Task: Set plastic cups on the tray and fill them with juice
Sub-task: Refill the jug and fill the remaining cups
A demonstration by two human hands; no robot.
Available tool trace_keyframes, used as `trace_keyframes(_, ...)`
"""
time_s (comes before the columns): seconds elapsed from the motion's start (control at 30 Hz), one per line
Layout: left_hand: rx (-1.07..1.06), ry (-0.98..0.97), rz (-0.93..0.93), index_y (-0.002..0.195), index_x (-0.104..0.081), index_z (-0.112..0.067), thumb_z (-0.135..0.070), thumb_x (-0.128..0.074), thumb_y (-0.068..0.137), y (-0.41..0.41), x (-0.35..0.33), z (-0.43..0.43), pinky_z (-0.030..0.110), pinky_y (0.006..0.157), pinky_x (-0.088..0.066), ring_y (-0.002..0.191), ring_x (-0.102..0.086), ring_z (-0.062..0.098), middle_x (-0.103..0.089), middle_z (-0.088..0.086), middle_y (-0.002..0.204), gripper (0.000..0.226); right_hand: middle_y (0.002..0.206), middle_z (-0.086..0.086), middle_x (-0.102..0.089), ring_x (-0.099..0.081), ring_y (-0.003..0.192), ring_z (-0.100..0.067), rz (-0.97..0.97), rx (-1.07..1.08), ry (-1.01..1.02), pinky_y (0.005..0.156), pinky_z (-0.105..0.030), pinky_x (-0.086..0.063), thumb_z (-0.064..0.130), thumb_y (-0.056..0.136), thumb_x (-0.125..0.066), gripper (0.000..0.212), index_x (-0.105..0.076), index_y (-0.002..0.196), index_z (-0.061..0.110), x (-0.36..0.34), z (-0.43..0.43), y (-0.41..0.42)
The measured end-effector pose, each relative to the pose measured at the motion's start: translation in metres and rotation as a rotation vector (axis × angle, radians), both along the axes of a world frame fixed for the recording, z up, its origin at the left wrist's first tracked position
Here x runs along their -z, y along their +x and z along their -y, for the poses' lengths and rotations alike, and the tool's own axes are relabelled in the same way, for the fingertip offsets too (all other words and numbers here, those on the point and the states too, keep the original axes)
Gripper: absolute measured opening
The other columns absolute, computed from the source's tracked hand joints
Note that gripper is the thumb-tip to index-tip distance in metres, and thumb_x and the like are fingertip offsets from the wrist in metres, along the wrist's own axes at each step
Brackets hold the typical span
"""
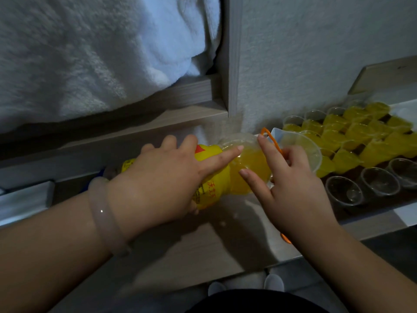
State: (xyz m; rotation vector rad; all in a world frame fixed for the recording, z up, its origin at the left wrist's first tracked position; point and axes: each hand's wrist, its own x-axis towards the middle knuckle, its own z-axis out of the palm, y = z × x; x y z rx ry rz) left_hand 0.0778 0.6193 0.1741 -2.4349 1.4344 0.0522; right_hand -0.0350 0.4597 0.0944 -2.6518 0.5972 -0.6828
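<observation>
Juice bottle (216, 172) tipped nearly flat at centre, above the wooden counter (180, 251), neck pointing right. Yellow label with red print around the middle; orange juice pooled in the clear shoulder and neck. Bottle mouth at, or just inside, the rim of a clear plastic cup (302, 152) tilted toward it; hard to tell whether any juice in that cup.

Right of the cup, a tray (372, 214) along the counter, packed with small plastic cups. Far rows filled with juice (361, 134), a bright yellow block reaching toward the wall. Three empty clear cups (379, 181) in the near row, standing upright, just beside the filled ones. A few more at the far left corner only part full or empty; too blurred to tell.

Left hand (162, 177), pale bangle (106, 213) on the wrist, palm down over the bottle's label, fingers wrapped round the body, index finger stretched along the shoulder toward the neck.

Right hand (291, 186) around the tilted cup from the near side, thumb and index finger spread and pointing far-left along the bottle's neck, remaining fingers curled against the cup wall. Thin orange loop (270, 141) showing behind the index finger, another orange bit under the wrist.
</observation>
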Motion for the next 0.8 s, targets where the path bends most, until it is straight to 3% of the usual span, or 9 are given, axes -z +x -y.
trace_keyframes(0.8, 0.055, 0.049, 0.062, 0.130, 0.032, -0.059, -0.058, -0.065, 0.075, 0.002, -0.012, 0.005, 0.046, 0.083, -0.042, 0.115, -0.040, 0.033, -0.029, 0.009, 0.130, 0.112, 0.110, -0.007, -0.048, -0.059, 0.079, -0.024, -0.012, 0.013, 0.063, 0.062, -0.025, -0.035, 0.073, 0.084, -0.033, 0.075, -0.038, 0.143, 0.026, -0.003, -0.002, -0.004)
